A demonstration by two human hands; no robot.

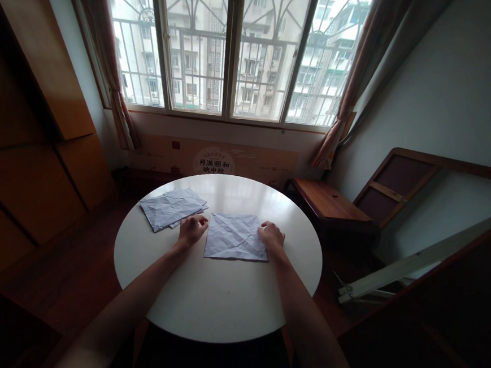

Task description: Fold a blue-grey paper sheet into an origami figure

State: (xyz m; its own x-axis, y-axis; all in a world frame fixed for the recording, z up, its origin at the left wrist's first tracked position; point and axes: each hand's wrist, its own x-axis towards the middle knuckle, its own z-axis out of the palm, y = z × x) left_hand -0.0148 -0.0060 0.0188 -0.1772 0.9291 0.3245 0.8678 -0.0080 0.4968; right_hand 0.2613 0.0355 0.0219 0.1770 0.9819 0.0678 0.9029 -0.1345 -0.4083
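A creased, square sheet of pale paper (236, 239) lies flat on the round white table (215, 300), between my two hands. My left hand (193, 230) rests just off its left edge, fingers curled in, with a narrow gap to the sheet. At the right edge, my right hand (272, 236) has its fingers bent, thumb and fingertips closed on the paper's border. To the left lies a stack of similar wrinkled papers (169, 205), slightly fanned, partly behind my left hand.
A barred window (232, 52) with curtains (353, 85) fills the far wall. Below it stands a long printed cardboard panel (158, 154). Right of the table are a low wooden table (333, 201) and a leaning wooden frame (399, 179). Wooden cabinets (19, 189) line the left.
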